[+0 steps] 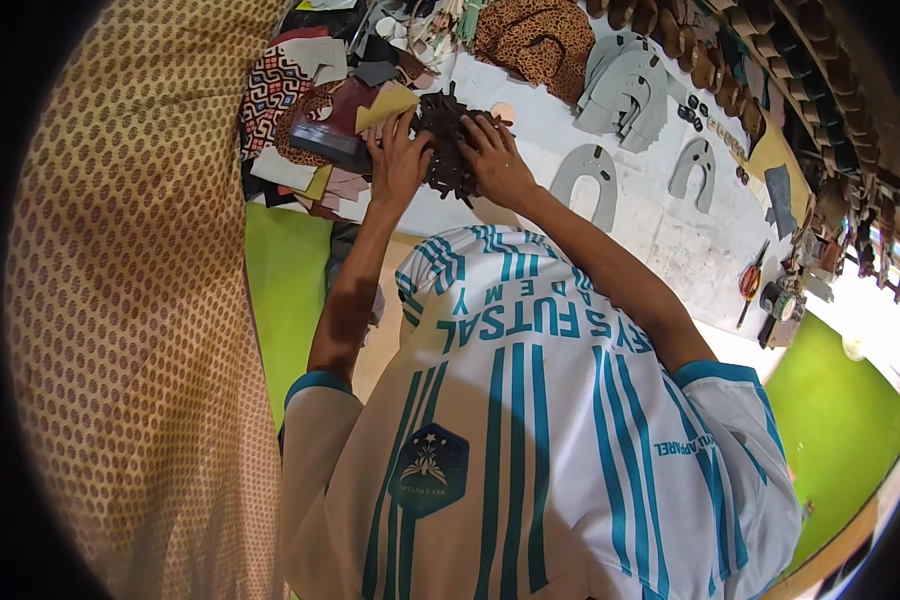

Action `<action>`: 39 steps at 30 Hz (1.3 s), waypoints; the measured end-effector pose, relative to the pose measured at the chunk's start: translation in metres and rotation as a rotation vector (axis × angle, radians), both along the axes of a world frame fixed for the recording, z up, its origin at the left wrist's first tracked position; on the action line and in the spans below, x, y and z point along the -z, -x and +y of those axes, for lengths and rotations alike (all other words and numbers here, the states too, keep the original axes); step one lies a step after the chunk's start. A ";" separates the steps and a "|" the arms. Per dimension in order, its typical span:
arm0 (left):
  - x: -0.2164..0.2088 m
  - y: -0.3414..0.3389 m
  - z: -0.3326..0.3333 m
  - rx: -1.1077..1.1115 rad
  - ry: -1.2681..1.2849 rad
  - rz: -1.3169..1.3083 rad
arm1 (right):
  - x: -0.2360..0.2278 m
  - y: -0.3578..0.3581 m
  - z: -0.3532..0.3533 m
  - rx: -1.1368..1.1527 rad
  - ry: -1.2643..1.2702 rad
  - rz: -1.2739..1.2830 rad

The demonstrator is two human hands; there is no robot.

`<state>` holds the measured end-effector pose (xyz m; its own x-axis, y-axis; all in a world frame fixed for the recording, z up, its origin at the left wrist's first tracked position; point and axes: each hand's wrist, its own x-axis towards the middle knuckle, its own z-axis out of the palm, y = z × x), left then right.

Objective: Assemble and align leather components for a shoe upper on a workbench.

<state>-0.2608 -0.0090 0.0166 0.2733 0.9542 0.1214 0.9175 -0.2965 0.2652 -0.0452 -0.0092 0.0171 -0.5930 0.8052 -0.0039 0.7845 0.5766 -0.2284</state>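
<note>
While dark strips (448, 160) lie heaped between them, left hand (400, 160) and right hand (497, 162) are spread.

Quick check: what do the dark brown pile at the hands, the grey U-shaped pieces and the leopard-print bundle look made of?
Dark brown pile: possibly leather or synthetic strips, fairly matte; narrow, tangled ends.
Grey U-shaped pieces: perhaps board or sheet synthetic, matte; flat, clean-edged.
Leopard-print bundle: probably fabric, given its soft folds; printed faux leather isn't excluded.
</note>
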 end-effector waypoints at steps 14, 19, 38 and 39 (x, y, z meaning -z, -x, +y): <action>-0.011 0.002 -0.002 0.038 -0.016 -0.232 | -0.013 -0.007 0.010 0.132 0.145 0.262; -0.007 0.003 -0.003 0.017 -0.020 -0.209 | -0.011 0.000 0.010 0.081 0.120 0.280; 0.000 -0.006 0.005 0.040 0.023 -0.105 | -0.009 -0.005 0.002 0.149 0.146 0.312; 0.001 -0.005 0.004 0.031 -0.011 -0.110 | -0.009 -0.005 0.001 0.150 0.144 0.304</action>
<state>-0.2557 -0.0048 0.0159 0.2871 0.9439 0.1629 0.8735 -0.3278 0.3599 -0.0404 -0.0080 0.0261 -0.4596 0.8875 0.0346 0.7420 0.4050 -0.5343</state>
